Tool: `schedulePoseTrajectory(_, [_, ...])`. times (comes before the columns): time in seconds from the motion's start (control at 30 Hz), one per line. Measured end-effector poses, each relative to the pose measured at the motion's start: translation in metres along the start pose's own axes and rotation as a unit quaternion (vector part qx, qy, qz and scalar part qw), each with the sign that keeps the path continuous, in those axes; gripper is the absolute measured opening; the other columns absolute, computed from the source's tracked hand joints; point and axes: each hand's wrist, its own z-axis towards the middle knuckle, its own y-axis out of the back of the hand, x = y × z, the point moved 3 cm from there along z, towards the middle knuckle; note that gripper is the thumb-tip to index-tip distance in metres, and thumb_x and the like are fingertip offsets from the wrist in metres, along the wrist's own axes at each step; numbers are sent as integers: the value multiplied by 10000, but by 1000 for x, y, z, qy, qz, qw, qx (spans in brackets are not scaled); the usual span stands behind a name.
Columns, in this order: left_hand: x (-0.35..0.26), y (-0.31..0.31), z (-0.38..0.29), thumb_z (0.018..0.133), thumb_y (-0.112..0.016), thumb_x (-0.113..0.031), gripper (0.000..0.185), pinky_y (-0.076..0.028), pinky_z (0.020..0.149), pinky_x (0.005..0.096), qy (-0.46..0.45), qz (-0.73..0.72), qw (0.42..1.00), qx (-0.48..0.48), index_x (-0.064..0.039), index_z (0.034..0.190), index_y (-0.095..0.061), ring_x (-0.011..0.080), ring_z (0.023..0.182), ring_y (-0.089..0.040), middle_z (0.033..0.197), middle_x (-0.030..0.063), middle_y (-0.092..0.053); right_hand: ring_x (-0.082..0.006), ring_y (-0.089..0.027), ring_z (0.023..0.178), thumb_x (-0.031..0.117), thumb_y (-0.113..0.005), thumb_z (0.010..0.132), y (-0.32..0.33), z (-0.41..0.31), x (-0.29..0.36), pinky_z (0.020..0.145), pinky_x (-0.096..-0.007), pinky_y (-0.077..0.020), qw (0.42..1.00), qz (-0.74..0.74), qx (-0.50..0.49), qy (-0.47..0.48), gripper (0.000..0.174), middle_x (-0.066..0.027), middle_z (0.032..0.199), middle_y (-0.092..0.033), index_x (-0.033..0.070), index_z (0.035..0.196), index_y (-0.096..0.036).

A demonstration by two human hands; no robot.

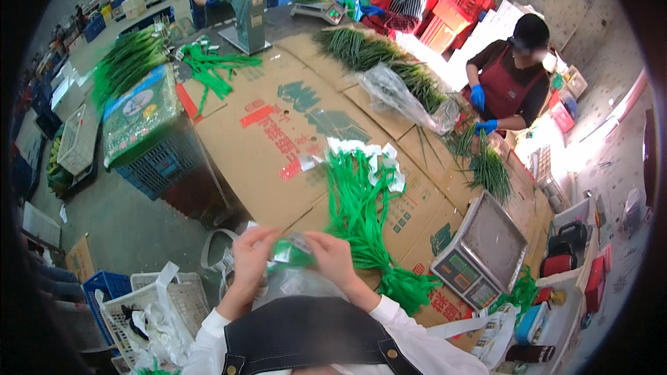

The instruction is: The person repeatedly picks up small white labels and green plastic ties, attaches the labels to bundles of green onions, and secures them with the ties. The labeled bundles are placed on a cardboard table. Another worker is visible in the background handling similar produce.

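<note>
My left hand [254, 256] and my right hand [329, 259] are close together at the near edge of the cardboard-covered table [245, 161]. Between them they hold a green mesh net bag [294, 255] with a white label, each hand pinching one side; the motion blurs the fingertips. Just beyond and to the right, a heap of green mesh net bags [359, 208] with white labels [367, 153] lies on the cardboard. A digital weighing scale [482, 250] stands to the right of the heap.
Green onions [365, 52] lie along the far side under clear plastic [398, 94]. A co-worker [508, 73] in blue gloves handles a bunch [490, 166]. More net bags [211, 67] and a green press-like device [246, 21] stand farther off. A white basket [180, 302] is at lower left.
</note>
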Motion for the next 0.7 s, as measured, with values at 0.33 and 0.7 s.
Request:
schedulePoseTrajectory(0.33, [-61,51,35,1004,-541,-202,273,-490,629,283,-23,-249,968,24,4,1161,-626,124,714,-578,945,60,-646,-196,-643,922,222,-678,897,-61,19,40,840,-323,-503,965,40,257,37,398,-85,1088,-649,11,1223,-589])
schedulePoseTrajectory(0.7, [-86,70,33,866,-612,-77,494,-351,1086,450,-199,-103,973,-48,1,1344,-512,333,1339,-403,1414,202,-447,-99,-627,865,62,-613,940,-53,34,42,801,-255,-499,931,323,116,-120,169,-48,960,-692,-20,1087,-632])
